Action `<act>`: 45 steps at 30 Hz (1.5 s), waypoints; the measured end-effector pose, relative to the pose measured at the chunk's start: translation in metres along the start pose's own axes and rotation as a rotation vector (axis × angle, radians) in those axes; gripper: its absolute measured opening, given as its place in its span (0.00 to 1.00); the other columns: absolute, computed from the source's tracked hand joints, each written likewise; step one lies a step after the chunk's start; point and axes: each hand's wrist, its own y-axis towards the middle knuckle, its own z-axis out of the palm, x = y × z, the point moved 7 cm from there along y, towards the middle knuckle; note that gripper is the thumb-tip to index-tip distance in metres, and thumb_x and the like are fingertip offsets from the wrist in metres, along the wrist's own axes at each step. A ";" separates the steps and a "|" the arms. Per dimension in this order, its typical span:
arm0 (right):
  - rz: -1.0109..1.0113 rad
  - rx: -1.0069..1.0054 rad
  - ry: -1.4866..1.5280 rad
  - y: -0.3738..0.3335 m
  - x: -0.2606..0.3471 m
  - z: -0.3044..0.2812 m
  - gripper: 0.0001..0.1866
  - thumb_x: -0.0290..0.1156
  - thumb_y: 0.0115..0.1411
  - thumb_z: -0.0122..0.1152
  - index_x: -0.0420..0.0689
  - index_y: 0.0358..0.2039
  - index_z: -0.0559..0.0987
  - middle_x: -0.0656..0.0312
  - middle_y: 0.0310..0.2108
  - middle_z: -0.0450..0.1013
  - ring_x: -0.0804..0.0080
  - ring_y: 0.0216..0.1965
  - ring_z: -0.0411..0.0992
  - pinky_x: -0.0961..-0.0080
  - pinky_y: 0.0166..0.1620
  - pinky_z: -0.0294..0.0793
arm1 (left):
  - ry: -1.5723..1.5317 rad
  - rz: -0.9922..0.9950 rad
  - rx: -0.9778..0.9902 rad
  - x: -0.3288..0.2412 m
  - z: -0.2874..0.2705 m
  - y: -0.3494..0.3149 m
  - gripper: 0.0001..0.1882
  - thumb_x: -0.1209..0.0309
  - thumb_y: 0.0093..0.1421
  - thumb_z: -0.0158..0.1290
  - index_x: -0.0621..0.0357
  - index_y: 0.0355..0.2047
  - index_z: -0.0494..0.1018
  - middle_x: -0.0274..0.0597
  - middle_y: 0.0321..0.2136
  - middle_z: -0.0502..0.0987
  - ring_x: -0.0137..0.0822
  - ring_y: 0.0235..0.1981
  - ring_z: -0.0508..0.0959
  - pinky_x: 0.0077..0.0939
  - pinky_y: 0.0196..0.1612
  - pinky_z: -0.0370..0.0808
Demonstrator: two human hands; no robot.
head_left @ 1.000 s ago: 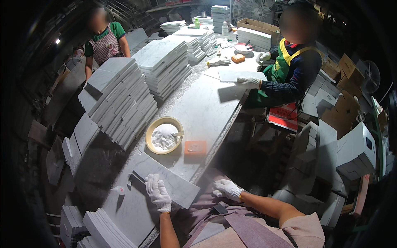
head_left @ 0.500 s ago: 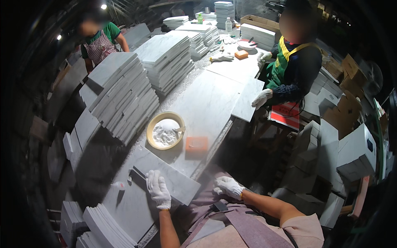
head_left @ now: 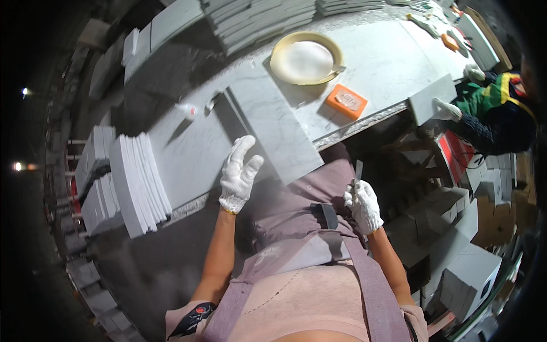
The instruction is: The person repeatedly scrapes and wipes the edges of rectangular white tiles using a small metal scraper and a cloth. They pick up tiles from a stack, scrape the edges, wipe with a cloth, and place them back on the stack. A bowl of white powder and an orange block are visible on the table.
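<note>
A white marble tile [head_left: 276, 128] with grey veins lies across the front of the worktable, its near corner jutting toward my lap. My left hand [head_left: 238, 174], in a white knitted glove, is beside the tile's left edge with thumb and fingers apart and nothing in it. Over my right thigh, my gloved right hand [head_left: 364, 206] pinches a small flat grey blade [head_left: 358, 171] that points upward. Beyond the tile stands a cream bowl [head_left: 280, 73] with white powder or paste in it. An orange box [head_left: 346, 101] lies close to the bowl.
A small white bottle [head_left: 187, 111] stands left of the tile. Several thin slabs [head_left: 139, 182] stand on edge at the table's left end. Tile stacks [head_left: 262, 23] line the far side. A co-worker's gloved hand [head_left: 447, 110] holds a slab [head_left: 430, 100] at the right.
My view has tilted down and turned. The right hand has come up from my lap and now shows a blade in its fingers. My left hand has spread its thumb and fingers.
</note>
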 end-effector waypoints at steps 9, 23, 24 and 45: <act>0.123 -0.033 -0.136 -0.003 0.021 0.023 0.16 0.40 0.72 0.67 0.42 0.52 0.80 0.66 0.39 0.78 0.79 0.35 0.74 0.79 0.37 0.74 | 0.361 0.377 0.047 -0.053 0.020 -0.003 0.44 0.42 0.56 0.69 0.59 0.63 0.73 0.53 0.63 0.71 0.60 0.67 0.68 0.57 0.73 0.63; -0.013 -0.029 -0.030 -0.004 0.061 0.026 0.16 0.33 0.73 0.64 0.39 0.56 0.79 0.66 0.37 0.75 0.78 0.31 0.72 0.81 0.34 0.73 | 0.697 0.587 0.409 -0.042 0.033 0.003 0.37 0.39 0.72 0.47 0.53 0.67 0.74 0.45 0.72 0.69 0.51 0.77 0.60 0.54 0.79 0.50; -0.017 -0.008 -0.029 -0.005 0.069 0.030 0.17 0.33 0.73 0.64 0.38 0.57 0.79 0.66 0.38 0.75 0.79 0.31 0.72 0.82 0.34 0.73 | 0.662 0.650 0.480 -0.045 0.031 -0.004 0.37 0.40 0.72 0.48 0.54 0.68 0.74 0.45 0.71 0.69 0.50 0.76 0.61 0.53 0.79 0.51; -0.678 0.427 -1.486 0.016 0.140 0.229 0.20 0.32 0.69 0.60 0.56 0.61 0.81 0.55 0.39 0.78 0.54 0.36 0.80 0.62 0.38 0.79 | 0.598 0.565 -0.043 0.000 0.025 0.139 0.24 0.56 0.68 0.57 0.55 0.59 0.79 0.45 0.58 0.81 0.49 0.64 0.75 0.50 0.73 0.63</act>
